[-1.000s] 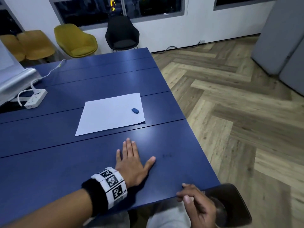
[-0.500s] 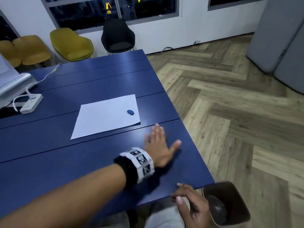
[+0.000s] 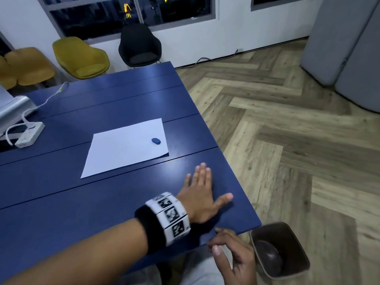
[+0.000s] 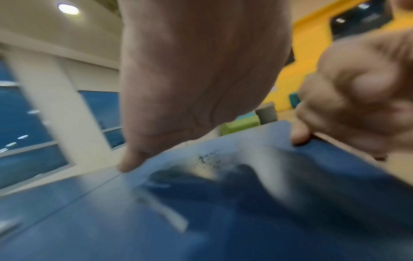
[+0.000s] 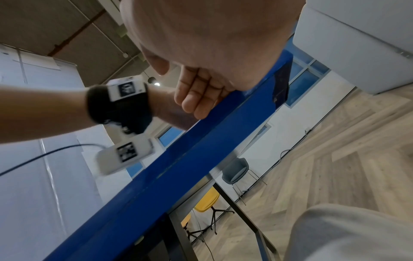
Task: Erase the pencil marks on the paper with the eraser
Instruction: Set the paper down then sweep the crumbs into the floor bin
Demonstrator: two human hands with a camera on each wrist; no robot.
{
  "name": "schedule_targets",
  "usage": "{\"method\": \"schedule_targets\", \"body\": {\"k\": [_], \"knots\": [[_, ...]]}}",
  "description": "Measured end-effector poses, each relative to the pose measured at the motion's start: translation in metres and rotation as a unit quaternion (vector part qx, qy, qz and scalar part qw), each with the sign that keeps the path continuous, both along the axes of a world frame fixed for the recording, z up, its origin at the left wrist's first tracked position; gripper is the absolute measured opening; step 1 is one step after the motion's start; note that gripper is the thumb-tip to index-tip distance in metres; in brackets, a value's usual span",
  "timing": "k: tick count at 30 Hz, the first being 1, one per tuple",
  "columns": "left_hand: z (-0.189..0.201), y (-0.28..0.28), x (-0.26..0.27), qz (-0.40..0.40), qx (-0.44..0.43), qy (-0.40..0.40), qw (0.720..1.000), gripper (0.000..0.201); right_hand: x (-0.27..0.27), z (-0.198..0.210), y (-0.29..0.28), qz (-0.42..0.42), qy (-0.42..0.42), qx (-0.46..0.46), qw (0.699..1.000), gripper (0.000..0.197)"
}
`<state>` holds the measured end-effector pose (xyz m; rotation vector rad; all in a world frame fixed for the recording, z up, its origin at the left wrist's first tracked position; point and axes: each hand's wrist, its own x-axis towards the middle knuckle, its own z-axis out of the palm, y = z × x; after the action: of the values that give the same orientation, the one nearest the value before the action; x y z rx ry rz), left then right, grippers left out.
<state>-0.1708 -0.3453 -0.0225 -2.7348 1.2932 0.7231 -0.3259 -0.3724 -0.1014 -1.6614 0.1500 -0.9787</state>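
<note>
The long dark-blue plank-topped desk (image 3: 86,202) fills the left of the head view, with pale herringbone wood floor (image 3: 287,140) to its right. Behind it stand mustard-yellow shell chairs (image 3: 80,58) and a black shell chair (image 3: 139,46) under dark windows. A brown square waste bin (image 3: 292,229) sits on the floor just off the desk's near right corner. A white rectangular sheet of paper (image 3: 123,149) lies flat mid-desk; no pencil marks can be made out on it from here. A white power strip (image 3: 28,134) with its cable lies at the desk's left edge.

The left hand (image 3: 202,194), wearing a black wristband with white coded tags, lies flat on the desk, fingers straight and together, thumb spread, holding nothing. Compared with a second ago it has slid rightward along the desk towards the near right corner, and is now right of the paper's near edge instead of below it. The left wrist view, blurred, shows a patch of dark specks (image 4: 208,159) on the desk under the palm.

The right hand (image 3: 232,254) hangs at the desk's near edge, fingers loosely curled, fingertips touching the edge, gripping nothing, much as before.

The small blue oval eraser (image 3: 156,140) rests on the paper near its right edge, untouched and unmoved, well apart from both hands.
</note>
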Motion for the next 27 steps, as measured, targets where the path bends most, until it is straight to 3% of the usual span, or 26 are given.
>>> {"method": "schedule_targets", "body": {"k": [3, 7, 11, 13, 16, 19, 22, 25, 27], "knots": [[0.0, 0.048, -0.013, 0.143, 0.036, -0.038, 0.988, 0.107, -0.001, 0.0, -0.001, 0.005, -0.001, -0.003, 1.0, 0.02], [-0.008, 0.069, -0.039, 0.221, 0.042, 0.0, 0.974, 0.134, -0.001, -0.002, -0.001, 0.004, -0.01, -0.004, 1.0, 0.015], [-0.016, 0.032, -0.053, 0.178, -0.016, 0.027, 0.984, 0.132, -0.002, -0.002, -0.005, 0.022, -0.013, 0.041, 0.999, 0.021], [-0.018, 0.014, -0.051, 0.108, -0.039, 0.031, 0.993, 0.135, -0.004, 0.0, -0.01, 0.03, -0.039, 0.095, 0.994, 0.026], [-0.006, 0.012, -0.044, 0.042, -0.066, 0.084, 0.993, 0.123, -0.007, -0.001, -0.012, 0.038, -0.085, 0.209, 0.973, 0.031], [0.001, 0.038, -0.032, 0.157, -0.059, 0.038, 0.985, 0.112, -0.014, -0.015, -0.022, 0.032, -0.122, 0.309, 0.943, 0.037], [0.003, 0.06, -0.03, 0.241, 0.024, 0.036, 0.97, 0.103, -0.032, -0.025, -0.046, 0.016, -0.105, 0.346, 0.932, 0.046], [0.001, 0.051, -0.042, 0.193, 0.037, 0.067, 0.978, 0.129, -0.047, -0.025, -0.07, -0.067, -0.078, 0.39, 0.915, 0.046], [-0.004, 0.034, -0.051, 0.136, 0.024, 0.077, 0.987, 0.135, -0.051, -0.031, -0.083, -0.14, -0.055, 0.41, 0.9, 0.049]]}}
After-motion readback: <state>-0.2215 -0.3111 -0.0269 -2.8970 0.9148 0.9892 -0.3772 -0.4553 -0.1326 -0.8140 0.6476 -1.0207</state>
